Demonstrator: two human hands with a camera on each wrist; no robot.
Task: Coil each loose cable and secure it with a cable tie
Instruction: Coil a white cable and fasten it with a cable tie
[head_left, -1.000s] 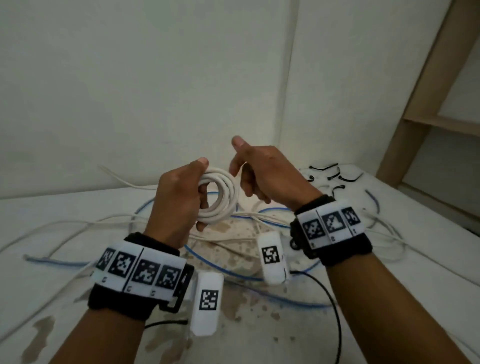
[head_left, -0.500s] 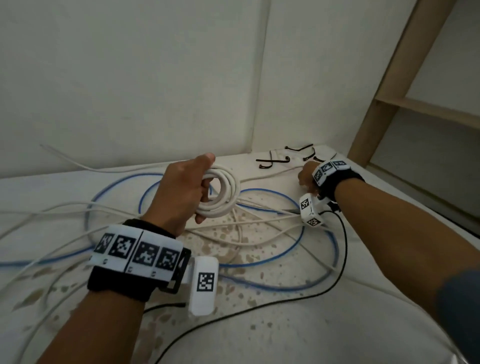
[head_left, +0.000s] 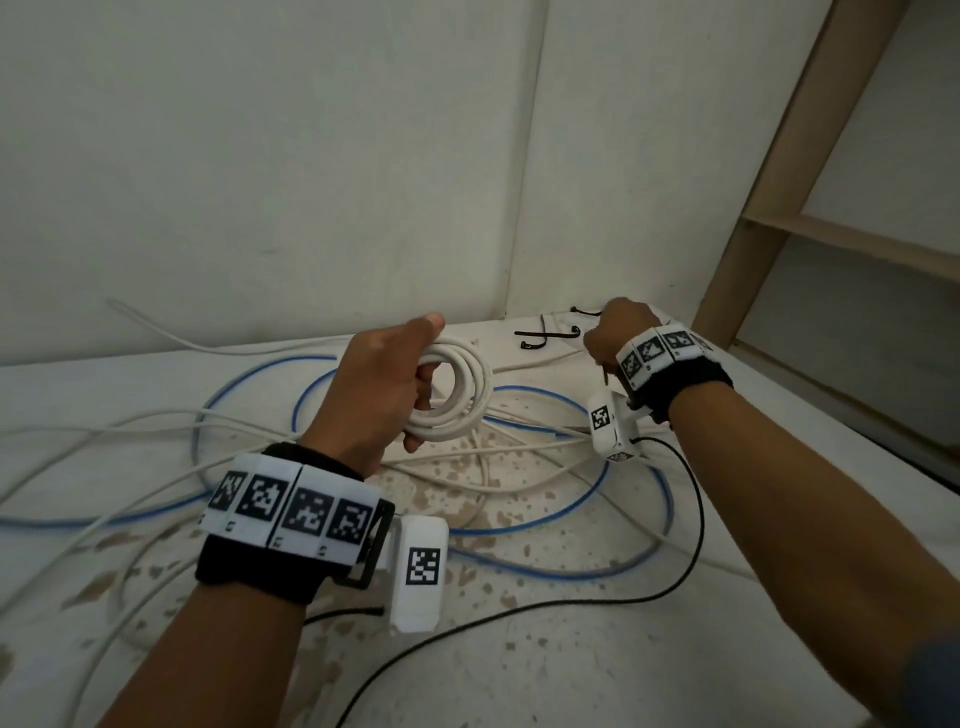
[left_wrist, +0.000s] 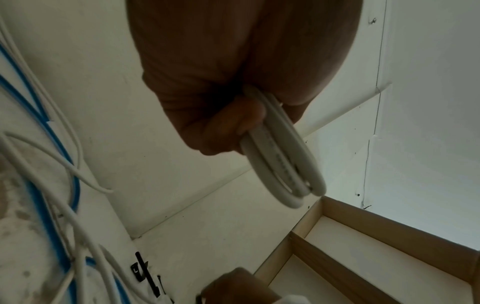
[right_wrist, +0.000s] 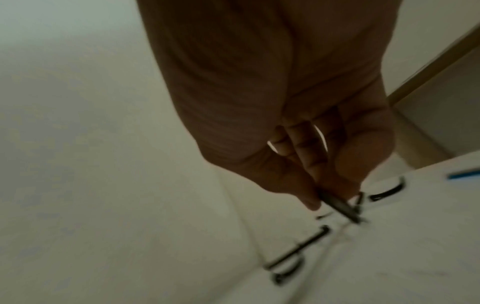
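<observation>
My left hand (head_left: 384, 395) grips a small coil of thick white cable (head_left: 460, 397) and holds it upright above the table; in the left wrist view the coil (left_wrist: 283, 164) juts out from under the curled fingers (left_wrist: 228, 127). My right hand (head_left: 615, 332) is at the far right of the table among black cable ties (head_left: 540, 340). In the right wrist view thumb and fingers (right_wrist: 306, 191) pinch one black cable tie (right_wrist: 340, 207), and a short piece of it hangs below the hand in the head view.
Loose white cables (head_left: 156, 431) and blue cables (head_left: 524, 525) lie tangled across the stained white table (head_left: 571, 665). More black ties (right_wrist: 298, 246) lie near the wall corner. A thin black wire (head_left: 691, 519) runs from the wrist units. A wooden shelf frame (head_left: 810, 135) stands at right.
My right hand left the coil and reached to the far right corner, where it now pinches a black tie. The left hand kept holding the coil.
</observation>
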